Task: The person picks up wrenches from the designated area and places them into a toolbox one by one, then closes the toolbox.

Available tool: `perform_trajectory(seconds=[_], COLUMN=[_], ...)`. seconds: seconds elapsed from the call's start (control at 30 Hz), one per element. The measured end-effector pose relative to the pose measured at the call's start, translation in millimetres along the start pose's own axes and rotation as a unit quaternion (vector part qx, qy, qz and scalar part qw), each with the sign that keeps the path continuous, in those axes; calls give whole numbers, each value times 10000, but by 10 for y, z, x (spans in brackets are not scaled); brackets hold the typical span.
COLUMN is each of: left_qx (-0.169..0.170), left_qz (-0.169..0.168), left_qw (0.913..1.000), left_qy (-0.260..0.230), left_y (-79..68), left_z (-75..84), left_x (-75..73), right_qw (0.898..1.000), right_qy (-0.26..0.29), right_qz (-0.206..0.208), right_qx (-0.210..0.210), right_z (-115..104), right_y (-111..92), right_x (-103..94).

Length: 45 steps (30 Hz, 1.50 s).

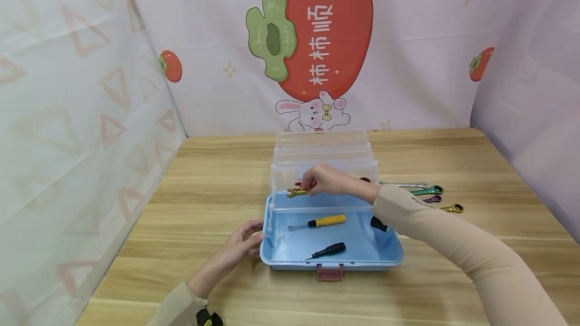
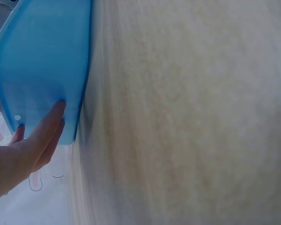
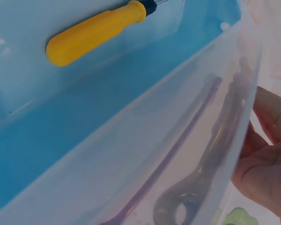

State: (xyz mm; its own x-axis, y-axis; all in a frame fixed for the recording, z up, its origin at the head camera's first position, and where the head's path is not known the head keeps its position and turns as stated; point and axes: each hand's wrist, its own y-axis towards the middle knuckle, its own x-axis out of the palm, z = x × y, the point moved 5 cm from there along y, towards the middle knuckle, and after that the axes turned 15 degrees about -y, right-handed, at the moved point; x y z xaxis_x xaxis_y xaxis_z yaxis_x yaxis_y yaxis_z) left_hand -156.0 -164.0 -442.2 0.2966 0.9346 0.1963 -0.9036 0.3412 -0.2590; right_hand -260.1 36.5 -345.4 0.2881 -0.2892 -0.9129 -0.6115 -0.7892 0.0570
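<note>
A blue toolbox (image 1: 389, 255) stands with its clear stacked trays (image 1: 326, 152) raised at the back. My right hand (image 1: 323, 180) pinches a gold wrench (image 1: 296, 192) at the lowest tray; its ring end shows through the cloudy plastic in the right wrist view. Beside it in that tray lies a thin reddish-purple wrench (image 3: 161, 164). My left hand (image 1: 242, 243) touches the box's left end, fingers (image 2: 49, 126) extended along the blue wall. Inside the box lie a yellow-handled screwdriver (image 1: 328, 221), a black-handled screwdriver (image 1: 333, 249) and a black handle (image 1: 378, 224) partly hidden by my right sleeve.
Right of the box, partly behind my right arm, are a silver wrench (image 1: 410, 184), a green wrench (image 1: 432, 190), a purple wrench (image 1: 435, 198) and another gold wrench (image 1: 455, 208). A pink latch (image 1: 330, 272) hangs at the box's front. Printed cloth walls surround the wooden table (image 1: 204, 180).
</note>
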Motion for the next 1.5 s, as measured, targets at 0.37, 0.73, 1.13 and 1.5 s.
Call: perform_trajectory(seconds=[0.37, 0.73, 1.13, 1.5], left_qx=[37, 317, 23, 44], left_qz=[-112, -343, -59, -28], left_qw=[9999, 9989, 10000, 9999], left_qy=[-81, -4, -69, -109], left_y=[1, 6, 18, 5], left_z=[-1, 7, -28, -17], left_x=[18, 17, 3, -1], right_qw=[9998, 9991, 9951, 9913], right_qy=[-123, -257, -761, -1050], right_qz=[65, 111, 328, 407], right_qx=[133, 312, 545, 687], right_z=[39, 37, -8, 5], right_y=[28, 15, 9, 4], right_x=[84, 138, 145, 147])
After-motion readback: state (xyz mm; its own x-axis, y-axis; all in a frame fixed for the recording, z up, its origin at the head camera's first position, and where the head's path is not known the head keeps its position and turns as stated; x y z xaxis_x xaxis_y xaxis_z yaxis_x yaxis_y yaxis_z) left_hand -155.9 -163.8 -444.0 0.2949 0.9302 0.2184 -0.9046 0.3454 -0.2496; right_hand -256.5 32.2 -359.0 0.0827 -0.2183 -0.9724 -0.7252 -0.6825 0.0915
